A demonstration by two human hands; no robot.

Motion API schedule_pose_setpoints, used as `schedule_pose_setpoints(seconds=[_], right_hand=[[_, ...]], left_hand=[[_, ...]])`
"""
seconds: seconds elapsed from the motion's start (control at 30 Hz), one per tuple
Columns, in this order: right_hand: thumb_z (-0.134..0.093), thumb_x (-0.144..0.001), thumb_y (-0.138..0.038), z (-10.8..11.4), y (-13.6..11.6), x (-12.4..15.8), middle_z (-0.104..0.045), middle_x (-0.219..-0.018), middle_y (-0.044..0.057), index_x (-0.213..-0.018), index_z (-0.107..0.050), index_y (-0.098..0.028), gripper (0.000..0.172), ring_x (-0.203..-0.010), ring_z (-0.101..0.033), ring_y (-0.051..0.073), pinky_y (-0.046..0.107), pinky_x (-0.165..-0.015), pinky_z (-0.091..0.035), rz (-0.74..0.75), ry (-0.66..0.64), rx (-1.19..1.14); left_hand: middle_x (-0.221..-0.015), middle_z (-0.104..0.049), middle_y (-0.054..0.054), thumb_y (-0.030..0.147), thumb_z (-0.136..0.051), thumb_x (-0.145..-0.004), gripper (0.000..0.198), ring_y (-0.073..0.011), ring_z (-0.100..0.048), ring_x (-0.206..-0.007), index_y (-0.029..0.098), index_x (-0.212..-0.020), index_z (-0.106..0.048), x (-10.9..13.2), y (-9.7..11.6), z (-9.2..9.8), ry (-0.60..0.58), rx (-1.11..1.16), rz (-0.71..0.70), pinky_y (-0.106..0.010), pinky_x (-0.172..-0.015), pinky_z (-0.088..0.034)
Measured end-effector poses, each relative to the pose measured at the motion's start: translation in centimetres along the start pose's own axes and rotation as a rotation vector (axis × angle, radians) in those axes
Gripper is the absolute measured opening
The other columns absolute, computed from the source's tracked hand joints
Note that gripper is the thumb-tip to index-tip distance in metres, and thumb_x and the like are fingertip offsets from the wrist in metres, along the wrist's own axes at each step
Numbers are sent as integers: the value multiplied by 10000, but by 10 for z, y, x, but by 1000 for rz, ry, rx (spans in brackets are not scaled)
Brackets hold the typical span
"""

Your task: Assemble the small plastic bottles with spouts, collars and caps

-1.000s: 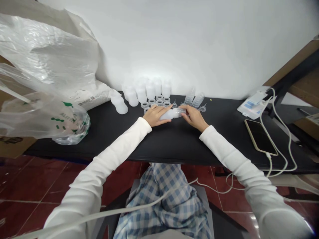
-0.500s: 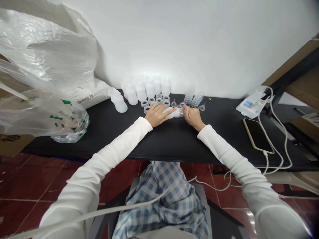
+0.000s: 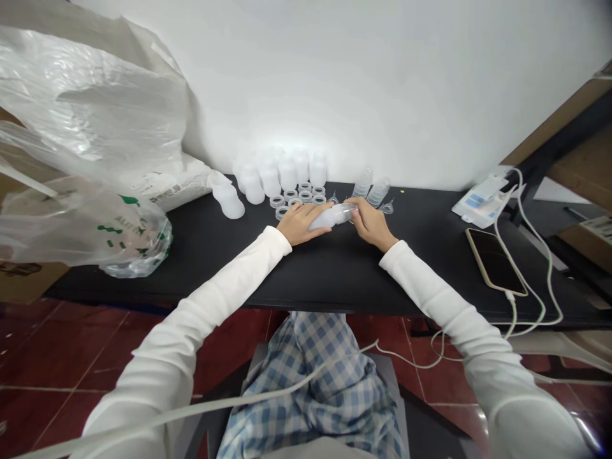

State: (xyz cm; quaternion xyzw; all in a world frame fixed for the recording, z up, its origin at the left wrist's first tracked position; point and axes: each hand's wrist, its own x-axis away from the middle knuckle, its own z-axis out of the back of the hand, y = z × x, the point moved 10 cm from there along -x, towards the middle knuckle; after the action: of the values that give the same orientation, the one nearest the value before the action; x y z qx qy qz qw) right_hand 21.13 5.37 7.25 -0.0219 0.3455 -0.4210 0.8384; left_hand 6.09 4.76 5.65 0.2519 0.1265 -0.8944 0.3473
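Bottle (image 3: 326, 218) in hand: in the head view we have it lying nearly sideways between our hands, just above the black table (image 3: 315, 274) or resting on it; we cannot tell which. Our left hand (image 3: 299, 223) grips its white body, fingers over the top and thumb along the near side. Our right hand (image 3: 373, 223) has its fingers closed on the far end of a clear cap (image 3: 346, 211), which meets the bottle's other end.

Half a second ago our right fingers were curled tight, fist-like, by that end; now they lie more extended along the cap, and more of it shows. We judge that the two pieces are being fitted or adjusted, though we cannot tell whether the cap is fully seated.

Behind our hands stand more white bottles (image 3: 288, 173), with pale rings (image 3: 305, 197) before them. Stacked clear caps (image 3: 379, 191) and a small clear teat (image 3: 388, 207) sit beyond our right hand.
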Motion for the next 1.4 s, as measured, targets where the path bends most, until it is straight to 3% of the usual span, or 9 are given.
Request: schedule_pose_setpoints(seconds=[0.1,0.3,0.43,0.57,0.7,0.8,0.93,1.17,1.4], right_hand=[[-256,-1037,-596,-5,-4,0,-692,-1206,131,-1294,-552,-203,556,-1056,-681,267,381,-867,-530,43,-31,-57],[-207,-1035,-627,-15,11,-4,-742,-1004,123,-1131,-602,-201,589,-875,-712,276,358,-729,-495,-132,-35,14],[-117,-1038,-614,-24,26,-2,-688,-704,89,-791,-622,-213,690,-674,-670,253,333,-647,-416,-267,-141,106],[-39,-1025,-630,-26,36,0,-596,-545,66,-533,-473,-236,765,-623,-626,213,317,-660,-407,-356,-166,28],[5,-1016,-641,-29,34,4,-645,-594,73,-583,-539,-222,812,-667,-646,224,329,-714,-452,-368,-193,-62],[-87,-1016,-668,-21,20,3,-720,-781,89,-952,-644,-189,737,-738,-675,255,354,-711,-478,-252,-116,-68],[-310,-1001,-667,-13,4,3,-728,-977,109,-1280,-526,-177,603,-778,-675,255,358,-718,-492,-87,-79,-90],[-297,-944,-764,-9,17,0,-593,-668,30,-1009,-579,-208,627,-579,-550,204,299,-607,-369,-144,-113,-39],[-147,-930,-822,-6,19,-2,-449,-568,-7,-628,-362,-229,700,-541,-430,135,289,-576,-315,-182,0,-211]], left_hand=[[-1224,-721,-154,598,-489,-969,678,-269,-686,-1035,181,-1503,-498,0,1,-3,-9,44,-18,-371,-915,-453],[-1211,-726,-148,510,-504,-988,586,-283,-677,-1068,221,-1498,-508,1,1,2,0,-14,5,-405,-951,-427],[-1294,-698,-124,435,-472,-1014,503,-276,-658,-1131,293,-1495,-511,1,16,7,18,-111,-88,-425,-1001,-399],[-1269,-707,-108,451,-435,-1023,509,-256,-660,-1102,306,-1508,-491,1,24,3,-18,-148,-145,-401,-983,-408],[-1203,-724,-114,530,-449,-1002,557,-265,-666,-1041,291,-1502,-503,0,18,-3,-46,-102,-124,-397,-934,-413],[-1179,-732,-128,579,-461,-985,615,-270,-674,-1031,248,-1501,-508,1,6,-2,-25,-33,-60,-393,-929,-418],[-1202,-733,-139,633,-457,-967,710,-264,-688,-1013,182,-1513,-487,3,-5,1,9,53,2,-373,-925,-443],[-1175,-740,-120,592,-495,-968,619,-265,-689,-1039,246,-1480,-536,-1,0,1,-22,35,16,-376,-951,-435],[-1203,-726,-125,603,-493,-964,580,-277,-677,-1092,291,-1445,-579,-4,6,8,-17,75,41,-394,-1006,-410]])
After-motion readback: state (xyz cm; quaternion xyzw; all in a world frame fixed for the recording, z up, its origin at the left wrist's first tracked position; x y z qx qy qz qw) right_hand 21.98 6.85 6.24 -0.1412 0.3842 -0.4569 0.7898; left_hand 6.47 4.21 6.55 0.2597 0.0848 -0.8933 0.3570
